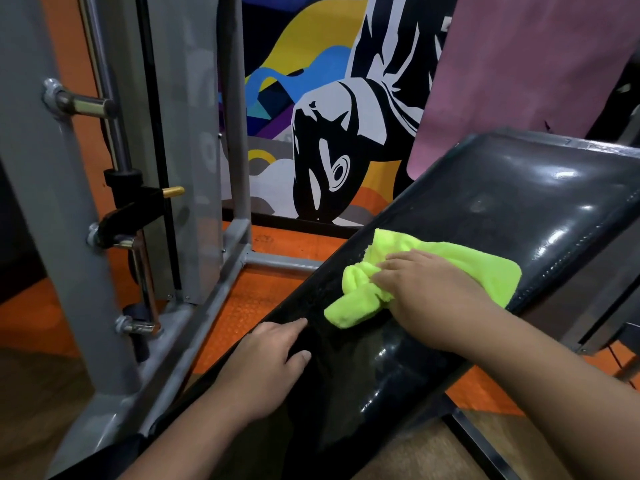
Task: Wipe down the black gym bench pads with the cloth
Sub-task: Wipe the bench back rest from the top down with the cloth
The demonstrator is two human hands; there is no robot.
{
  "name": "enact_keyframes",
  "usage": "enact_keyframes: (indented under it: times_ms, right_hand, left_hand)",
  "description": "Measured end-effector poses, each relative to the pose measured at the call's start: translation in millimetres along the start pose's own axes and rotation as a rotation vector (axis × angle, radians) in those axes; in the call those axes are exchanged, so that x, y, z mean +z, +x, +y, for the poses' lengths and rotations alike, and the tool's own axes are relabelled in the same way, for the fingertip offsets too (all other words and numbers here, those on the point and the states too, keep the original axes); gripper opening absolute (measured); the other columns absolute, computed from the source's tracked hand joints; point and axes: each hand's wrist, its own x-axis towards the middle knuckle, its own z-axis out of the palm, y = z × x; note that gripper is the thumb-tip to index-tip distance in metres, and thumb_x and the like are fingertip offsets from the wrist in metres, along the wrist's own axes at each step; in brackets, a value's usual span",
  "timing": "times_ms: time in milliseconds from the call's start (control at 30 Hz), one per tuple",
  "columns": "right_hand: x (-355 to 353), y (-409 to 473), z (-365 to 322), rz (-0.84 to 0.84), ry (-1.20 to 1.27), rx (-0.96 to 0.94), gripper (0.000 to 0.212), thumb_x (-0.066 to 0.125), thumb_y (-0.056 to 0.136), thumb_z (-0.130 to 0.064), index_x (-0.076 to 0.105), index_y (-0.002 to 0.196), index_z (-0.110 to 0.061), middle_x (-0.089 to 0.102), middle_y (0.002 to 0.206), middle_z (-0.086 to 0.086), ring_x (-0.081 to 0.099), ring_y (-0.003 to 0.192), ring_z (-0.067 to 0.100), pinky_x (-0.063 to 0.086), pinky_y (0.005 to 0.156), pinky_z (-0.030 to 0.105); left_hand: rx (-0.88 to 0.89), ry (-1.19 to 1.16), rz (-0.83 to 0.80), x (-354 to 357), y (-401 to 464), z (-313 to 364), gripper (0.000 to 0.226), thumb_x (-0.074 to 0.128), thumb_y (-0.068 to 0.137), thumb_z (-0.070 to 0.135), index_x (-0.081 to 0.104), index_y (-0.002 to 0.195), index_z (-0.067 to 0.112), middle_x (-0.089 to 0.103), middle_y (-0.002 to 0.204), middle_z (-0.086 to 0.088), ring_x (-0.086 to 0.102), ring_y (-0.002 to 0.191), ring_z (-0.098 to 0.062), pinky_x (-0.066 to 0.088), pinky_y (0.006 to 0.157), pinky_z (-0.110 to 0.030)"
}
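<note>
A long black gym bench pad (519, 195) runs from the lower left up to the upper right, its surface shiny. A bright green cloth (460, 268) lies bunched on the middle of the pad. My right hand (429, 292) lies flat on top of the cloth and presses it against the pad. My left hand (273, 362) rests on the pad's left edge lower down, fingers spread and straight, holding nothing.
A grey steel machine frame (52, 220) with chrome pegs and a black safety catch (138, 206) stands close on the left. Orange rubber flooring (249, 299) lies under the bench. A colourful mural (322, 116) covers the back wall. A pink cloth (519, 64) hangs at the upper right.
</note>
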Motion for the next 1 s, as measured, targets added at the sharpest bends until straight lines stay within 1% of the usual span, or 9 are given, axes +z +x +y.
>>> enact_keyframes:
  times_ms: [67, 167, 300, 367, 467, 633, 800, 900, 1000]
  right_hand:
    - [0.1, 4.8, -5.1, 0.002, -0.007, -0.007, 0.039, 0.046, 0.092, -0.02, 0.06, 0.127, -0.026, 0.059, 0.135, -0.004, 0.043, 0.133, 0.019, 0.028, 0.115, 0.036]
    - [0.8, -1.0, -6.5, -0.055, 0.016, -0.047, 0.044, 0.045, 0.095, -0.02, 0.055, 0.137, -0.027, 0.049, 0.149, -0.005, 0.033, 0.143, 0.017, 0.017, 0.12, 0.033]
    - [-1.1, 9.6, -2.2, 0.007, 0.02, -0.006, 0.042, 0.045, 0.093, -0.018, 0.058, 0.132, -0.026, 0.055, 0.142, -0.004, 0.038, 0.139, 0.018, 0.023, 0.118, 0.034]
    - [4.0, 14.4, -10.1, -0.015, 0.0, -0.025, 0.044, 0.044, 0.094, -0.019, 0.055, 0.136, -0.025, 0.05, 0.147, -0.001, 0.033, 0.143, 0.021, 0.019, 0.121, 0.038]
    - [5.3, 6.7, -8.0, -0.093, -0.03, -0.057, 0.046, 0.043, 0.097, -0.022, 0.048, 0.143, -0.025, 0.041, 0.156, -0.001, 0.027, 0.148, 0.019, 0.015, 0.122, 0.037]
    - [7.6, 25.1, -8.1, -0.011, -0.046, -0.037, 0.04, 0.045, 0.094, -0.02, 0.058, 0.131, -0.023, 0.057, 0.139, 0.001, 0.042, 0.136, 0.023, 0.027, 0.117, 0.04]
    - [9.5, 26.1, 0.3, -0.04, -0.027, -0.033, 0.041, 0.046, 0.091, -0.016, 0.06, 0.129, -0.023, 0.059, 0.136, 0.0, 0.046, 0.132, 0.021, 0.031, 0.114, 0.037]
    - [12.7, 38.2, -8.0, 0.003, -0.042, -0.045, 0.039, 0.047, 0.089, -0.017, 0.063, 0.124, -0.023, 0.062, 0.131, 0.001, 0.049, 0.128, 0.023, 0.033, 0.113, 0.04]
    - [20.3, 30.5, -9.2, -0.032, -0.032, -0.108, 0.039, 0.048, 0.088, -0.015, 0.064, 0.123, -0.024, 0.063, 0.128, 0.0, 0.05, 0.127, 0.022, 0.036, 0.11, 0.039]
  left_hand:
    - [-0.009, 0.013, 0.007, -0.4, 1.5, -0.4, 0.056, 0.05, 0.094, 0.046, 0.034, 0.147, 0.035, 0.049, 0.135, 0.009, 0.04, 0.129, -0.007, 0.036, 0.103, -0.024]
    - [0.005, 0.031, 0.015, -1.4, 4.2, 1.3, 0.054, 0.049, 0.095, 0.044, 0.037, 0.146, 0.034, 0.051, 0.133, 0.008, 0.04, 0.129, -0.007, 0.036, 0.104, -0.025]
    - [-0.012, 0.033, 0.018, -0.7, 4.7, 2.9, 0.054, 0.05, 0.094, 0.044, 0.038, 0.146, 0.033, 0.051, 0.133, 0.008, 0.04, 0.129, -0.008, 0.037, 0.104, -0.028]
    - [-0.019, 0.039, 0.017, -0.1, 5.3, 1.7, 0.053, 0.05, 0.094, 0.043, 0.039, 0.145, 0.033, 0.054, 0.13, 0.008, 0.041, 0.128, -0.009, 0.039, 0.103, -0.028]
    - [-0.017, 0.029, 0.006, 1.7, 2.0, 2.1, 0.052, 0.048, 0.094, 0.048, 0.038, 0.144, 0.037, 0.053, 0.129, 0.011, 0.042, 0.126, -0.009, 0.039, 0.1, -0.028]
    - [0.024, 0.025, 0.006, 6.5, -3.7, 1.0, 0.053, 0.044, 0.094, 0.055, 0.038, 0.145, 0.038, 0.036, 0.149, 0.025, 0.033, 0.135, -0.002, 0.033, 0.11, -0.03]
    - [0.033, 0.03, -0.004, 6.9, -5.2, 2.5, 0.053, 0.042, 0.095, 0.055, 0.037, 0.145, 0.039, 0.033, 0.151, 0.025, 0.031, 0.135, -0.001, 0.03, 0.111, -0.026]
    - [0.016, 0.035, -0.003, 6.7, -3.2, 1.6, 0.054, 0.041, 0.095, 0.056, 0.037, 0.146, 0.038, 0.033, 0.151, 0.024, 0.032, 0.136, -0.002, 0.03, 0.111, -0.028]
    - [0.031, 0.04, -0.02, 6.5, -4.3, 2.3, 0.052, 0.039, 0.096, 0.055, 0.036, 0.146, 0.039, 0.035, 0.15, 0.025, 0.035, 0.131, -0.003, 0.032, 0.11, -0.029]
